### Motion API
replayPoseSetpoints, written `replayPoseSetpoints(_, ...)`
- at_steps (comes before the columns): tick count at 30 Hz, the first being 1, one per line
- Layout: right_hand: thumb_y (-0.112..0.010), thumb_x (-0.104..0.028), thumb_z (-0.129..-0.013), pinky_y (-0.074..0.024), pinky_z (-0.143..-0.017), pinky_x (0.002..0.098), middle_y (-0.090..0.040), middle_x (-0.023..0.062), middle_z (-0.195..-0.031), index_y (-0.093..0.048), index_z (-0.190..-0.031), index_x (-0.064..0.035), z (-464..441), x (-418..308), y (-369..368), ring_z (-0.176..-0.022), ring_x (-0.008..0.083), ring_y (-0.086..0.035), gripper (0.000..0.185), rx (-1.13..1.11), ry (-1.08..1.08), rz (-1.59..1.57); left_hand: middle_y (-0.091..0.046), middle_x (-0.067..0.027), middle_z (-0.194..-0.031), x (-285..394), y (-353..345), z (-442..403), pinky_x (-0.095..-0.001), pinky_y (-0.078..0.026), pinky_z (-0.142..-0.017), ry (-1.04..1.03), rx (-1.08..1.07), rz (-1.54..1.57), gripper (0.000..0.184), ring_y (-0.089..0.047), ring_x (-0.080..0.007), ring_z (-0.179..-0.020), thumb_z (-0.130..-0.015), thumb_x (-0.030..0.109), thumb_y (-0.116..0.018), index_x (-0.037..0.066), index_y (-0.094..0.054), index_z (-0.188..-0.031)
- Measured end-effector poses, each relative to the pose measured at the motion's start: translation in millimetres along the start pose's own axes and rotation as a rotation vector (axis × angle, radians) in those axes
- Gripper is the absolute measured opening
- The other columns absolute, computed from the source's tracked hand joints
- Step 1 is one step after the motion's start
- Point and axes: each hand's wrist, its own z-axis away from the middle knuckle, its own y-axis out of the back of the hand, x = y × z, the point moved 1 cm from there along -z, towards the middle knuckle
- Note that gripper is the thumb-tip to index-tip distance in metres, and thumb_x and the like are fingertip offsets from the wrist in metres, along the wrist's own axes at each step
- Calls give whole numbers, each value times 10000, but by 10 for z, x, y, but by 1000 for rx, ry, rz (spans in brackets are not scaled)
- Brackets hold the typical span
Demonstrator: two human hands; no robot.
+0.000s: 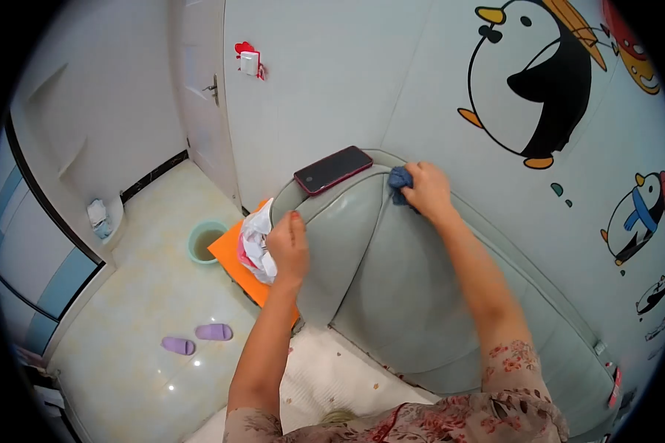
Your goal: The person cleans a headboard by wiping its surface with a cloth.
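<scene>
My right hand (428,193) is closed round a crumpled dark blue cloth (400,184), which touches the top of a padded grey-green headboard (421,280) beside a seam. My left hand (288,247) is at the headboard's left edge with its fingers curled in. Whether it grips the edge or something small is hidden. Between the two hands, a dark-screened phone with a red edge (334,170) lies on the headboard's top ledge. Just left of my left hand sits a white and pink plastic bag (257,247) on an orange surface (229,251).
A pale green basin of murky water (202,243) stands on the tiled floor (137,295), with purple slippers (213,332) nearer me. Below the headboard is a cream quilted bed cover (332,373). The wall behind carries penguin stickers (528,81). A white door (203,88) is at the back left.
</scene>
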Motion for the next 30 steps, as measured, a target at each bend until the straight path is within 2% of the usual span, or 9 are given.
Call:
replayPoseSetpoints(2, -716, -132, -656, -507, -774, 471, -638, 147, -900, -662, -887, -92, 56, -124, -60, -929, 334, -622, 241, -20, 83, 123, -530, -163, -611, -79, -193, -11, -421, -375, -514, -219, -13, -270, 351, -522, -323, -523, -1003, 208, -490, 17, -516, -709)
replayPoseSetpoints(3, -731, -138, -624, -502, -760, 472, -626, 136, -877, -662, -876, -93, 91, -327, -146, -918, 323, -621, 265, -6, 233, 31, -549, -189, -636, -133, -209, 22, -451, -374, -508, -90, -8, -254, 360, -533, -381, -549, -995, 213, -508, 24, -517, -689)
replayPoseSetpoints(7, -781, -156, -622, -451, -771, 427, -588, 85, -953, -663, -1047, -145, 45, -596, -192, -956, 288, -582, 441, 56, 363, -97, -534, -183, -614, -154, -252, 53, -449, -363, -501, -172, -30, -290, 365, -526, -366, -532, -993, 210, -511, 26, -524, -678)
replayPoseSetpoints(12, -761, -159, -674, -477, -765, 451, -600, 97, -926, -673, -1080, -141, -7, -245, -220, -935, 310, -603, 416, 43, 186, -97, -521, -174, -587, -151, -287, 36, -434, -348, -486, -246, 39, -409, 355, -512, -358, -515, -992, 186, -504, 16, -546, -684)
replayPoseSetpoints(18, -703, -288, -795, -510, -843, 468, -666, 179, -1069, -668, -1099, -67, 822, 958, 742, -1011, 373, -629, 378, -352, -378, 104, -500, -154, -575, -142, -227, 50, -418, -347, -478, -244, 31, -366, 325, -498, -326, -496, -975, 153, -521, 12, -536, -683)
replayPoseSetpoints(19, -706, -260, -795, -505, -816, 452, -658, 182, -1046, -681, -1108, -73, 1248, 1185, 862, -987, 376, -624, 365, -144, -264, 96, -491, -149, -571, -144, -263, 33, -418, -340, -475, -289, 55, -353, 323, -493, -322, -491, -970, 146, -523, 11, -525, -676)
replayPoseSetpoints(22, -759, -152, -670, -487, -812, 439, -629, 154, -1024, -677, -1107, -98, 1849, 1130, 1248, -972, 365, -598, 447, -31, -295, 89, -493, -144, -572, -148, -257, 60, -415, -333, -469, -237, 48, -351, 310, -490, -321, -487, -961, 128, -527, 10, -522, -675)
replayPoseSetpoints(26, -790, -111, -610, -478, -779, 442, -603, 135, -952, -668, -1138, -128, 1291, 720, 663, -916, 351, -594, 542, 58, 40, 89, -488, -141, -567, -142, -264, 64, -418, -329, -468, -270, 12, -370, 317, -488, -323, -485, -963, 128, -526, 9, -516, -670)
replayPoseSetpoints(30, -775, -177, -708, -471, -789, 458, -597, 128, -917, -653, -1072, -102, 112, 35, -217, -949, 338, -582, 391, 102, -25, -39, -477, -139, -563, -150, -289, 66, -414, -324, -472, -263, 26, -341, 335, -462, -310, -477, -969, 131, -528, 8, -501, -658)
